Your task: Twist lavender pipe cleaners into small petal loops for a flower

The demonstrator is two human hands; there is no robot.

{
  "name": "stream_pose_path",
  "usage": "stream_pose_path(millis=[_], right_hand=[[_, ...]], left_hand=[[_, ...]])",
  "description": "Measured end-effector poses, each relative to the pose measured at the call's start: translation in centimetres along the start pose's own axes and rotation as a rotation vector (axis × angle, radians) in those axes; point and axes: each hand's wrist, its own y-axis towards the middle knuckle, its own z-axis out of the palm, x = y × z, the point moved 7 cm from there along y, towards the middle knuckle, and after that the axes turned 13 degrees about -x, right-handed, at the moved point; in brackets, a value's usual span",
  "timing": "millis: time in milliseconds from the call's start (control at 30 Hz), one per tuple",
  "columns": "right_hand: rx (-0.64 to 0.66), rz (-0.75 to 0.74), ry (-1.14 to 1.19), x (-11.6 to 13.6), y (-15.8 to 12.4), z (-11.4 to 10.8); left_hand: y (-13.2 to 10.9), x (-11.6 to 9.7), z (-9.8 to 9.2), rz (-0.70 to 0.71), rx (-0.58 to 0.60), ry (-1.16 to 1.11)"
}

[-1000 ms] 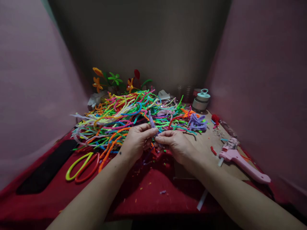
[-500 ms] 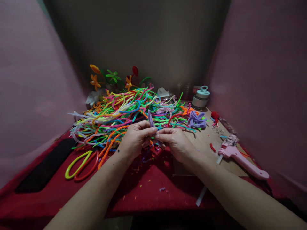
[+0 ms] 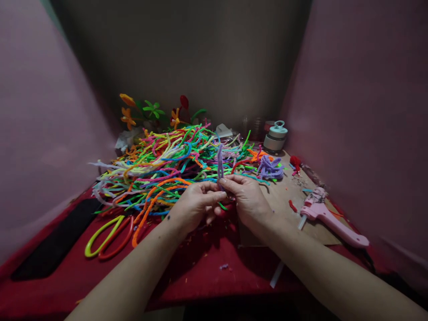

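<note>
A purple pipe cleaner (image 3: 220, 161), folded into a narrow loop, stands upright between my hands. My right hand (image 3: 249, 198) pinches its lower part between thumb and fingers. Just beside it, my left hand (image 3: 200, 200) is closed with thumb and fingertips at the lower end of the same pipe cleaner; the fingers hide that end. Behind both hands spreads a large heap of many-coloured pipe cleaners (image 3: 160, 165). A bundle of bent purple pipe cleaners (image 3: 270, 168) lies to the right of the heap.
A pink glue gun (image 3: 334, 220) rests on a cardboard sheet (image 3: 277, 200) at right. Scissors with yellow and red handles (image 3: 115, 238) and a black strip (image 3: 56, 240) lie at left. Pipe-cleaner flowers (image 3: 154, 109) and a lidded jar (image 3: 276, 136) stand at the back.
The purple loop has turned more upright and shifted right. My right hand has moved up to grip it, while the left has moved slightly lower. The view has shifted a little.
</note>
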Motion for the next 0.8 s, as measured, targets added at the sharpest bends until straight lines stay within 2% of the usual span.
stream_pose_path(millis=[100, 300, 567, 800], right_hand=[[0.011, 0.006, 0.038, 0.1, -0.1, 0.1], [0.034, 0.074, 0.123, -0.3, 0.2, 0.1], [0.142, 0.169, 0.142, -0.7, 0.3, 0.7], [0.147, 0.113, 0.075, -0.5, 0.3, 0.6]], left_hand=[[-0.2, 0.0, 0.4, 0.016, 0.003, 0.086], [-0.5, -1.4, -0.1, 0.162, -0.144, 0.266], [-0.1, -0.1, -0.5, 0.067, -0.024, 0.145], [-0.7, -0.7, -0.6, 0.104, -0.092, 0.241]])
